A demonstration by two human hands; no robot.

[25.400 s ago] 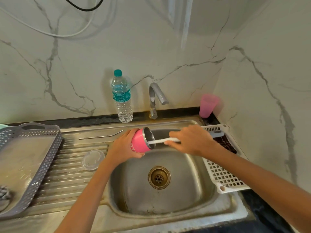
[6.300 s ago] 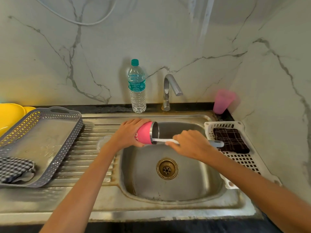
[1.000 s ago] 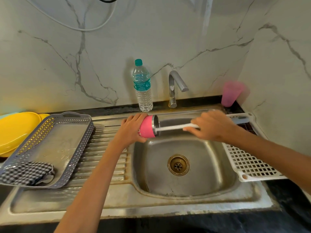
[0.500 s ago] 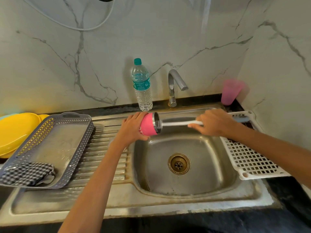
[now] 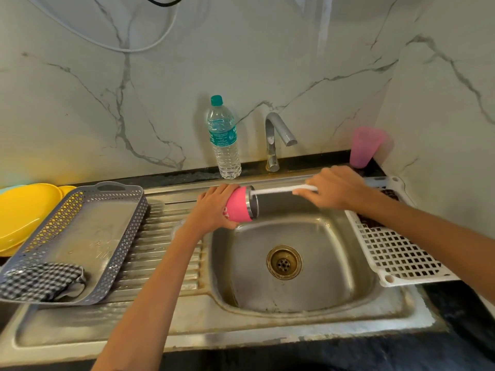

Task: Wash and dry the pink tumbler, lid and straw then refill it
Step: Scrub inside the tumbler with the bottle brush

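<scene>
My left hand grips the pink tumbler, held on its side over the sink's left rim with its steel mouth facing right. My right hand holds the white handle of a bottle brush, whose head end reaches into the tumbler's mouth. A metal straw lies along the back of the drainboard. The clear lid is mostly hidden behind my left forearm on the drainboard.
A steel sink with a brass drain lies below my hands. The tap and a water bottle stand behind it. A pink cup and white rack are at right; a grey basket with a checked cloth and yellow plates are at left.
My right hand has drawn the brush further right and out of the tumbler, so more white handle shows. My left hand keeps the tumbler in place.
</scene>
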